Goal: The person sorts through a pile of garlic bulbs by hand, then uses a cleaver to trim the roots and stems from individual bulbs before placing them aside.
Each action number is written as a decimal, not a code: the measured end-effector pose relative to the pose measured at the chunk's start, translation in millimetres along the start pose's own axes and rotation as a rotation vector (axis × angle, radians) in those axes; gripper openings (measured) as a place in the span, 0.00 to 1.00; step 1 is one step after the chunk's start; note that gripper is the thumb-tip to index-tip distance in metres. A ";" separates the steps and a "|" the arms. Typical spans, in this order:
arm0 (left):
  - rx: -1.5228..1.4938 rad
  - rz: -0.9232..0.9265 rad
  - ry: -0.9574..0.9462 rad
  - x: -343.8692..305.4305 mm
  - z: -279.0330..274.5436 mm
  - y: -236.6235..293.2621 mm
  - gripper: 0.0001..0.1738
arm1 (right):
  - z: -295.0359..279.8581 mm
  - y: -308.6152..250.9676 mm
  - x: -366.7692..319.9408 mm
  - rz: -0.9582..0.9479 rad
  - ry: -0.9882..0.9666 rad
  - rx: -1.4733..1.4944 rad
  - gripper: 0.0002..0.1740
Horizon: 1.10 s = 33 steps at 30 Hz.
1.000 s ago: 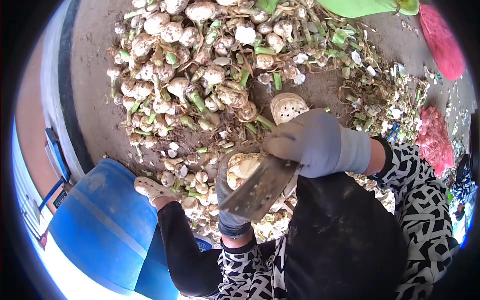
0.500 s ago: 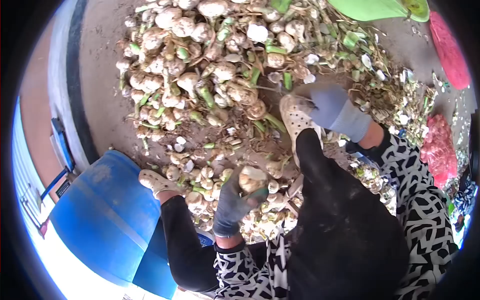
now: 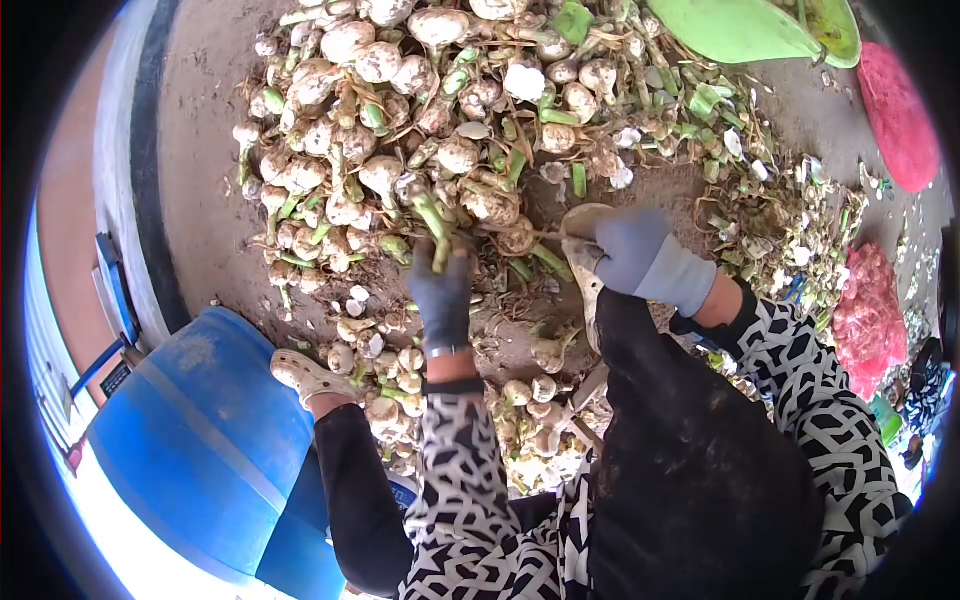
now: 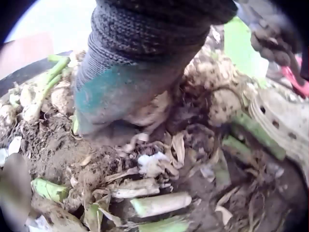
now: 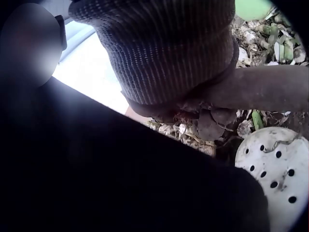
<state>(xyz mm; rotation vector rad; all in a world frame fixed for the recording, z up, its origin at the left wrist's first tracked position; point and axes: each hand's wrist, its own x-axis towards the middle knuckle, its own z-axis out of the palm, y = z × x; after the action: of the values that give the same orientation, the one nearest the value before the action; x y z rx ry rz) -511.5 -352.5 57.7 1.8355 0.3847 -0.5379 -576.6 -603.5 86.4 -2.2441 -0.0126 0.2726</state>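
My gloved left hand (image 3: 442,295) reaches to the near edge of a heap of dirty garlic bulbs (image 3: 380,120). Its fingers are curled at a thick green garlic stem (image 3: 430,215). Close up, in the left wrist view, a soil-stained garlic bulb (image 4: 153,110) shows partly under the glove; the palm hides the rest. To the right, over a pale clog (image 3: 585,285), my gloved right hand (image 3: 640,250) grips a knife (image 3: 552,236), its blade seen nearly edge-on and pointing left toward the heap. The right wrist view shows mostly the cuff (image 5: 169,53) and dark trousers.
Trimmed bulbs (image 3: 385,410) lie between my legs. A large blue drum (image 3: 200,440) stands at the left. Cut stems and peelings (image 3: 770,210) cover the right side, near a pink bag (image 3: 870,310) and a green basin-like thing (image 3: 740,35).
The left hand has let go of the trimmed bulb it held and moved forward to the heap. The right hand has drawn the knife away from that bulb, to the clog.
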 end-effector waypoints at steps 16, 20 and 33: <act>0.688 0.420 -0.179 -79.9 38.8 84.4 0.29 | -55.7 0.6 -14.9 0.347 -0.051 0.369 0.18; 0.399 0.209 -0.315 -80.8 48.6 114.9 0.42 | -51.1 -10.1 4.2 0.276 -0.102 0.674 0.19; -0.528 0.231 -0.205 -89.2 65.6 93.8 0.51 | -59.5 -4.1 2.4 0.163 0.043 0.010 0.18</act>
<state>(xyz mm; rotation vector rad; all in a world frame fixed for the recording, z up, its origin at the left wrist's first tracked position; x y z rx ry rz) -550.1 -444.4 163.2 1.2802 0.1506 -0.4108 -561.9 -646.2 125.5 -2.2437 0.1955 0.3112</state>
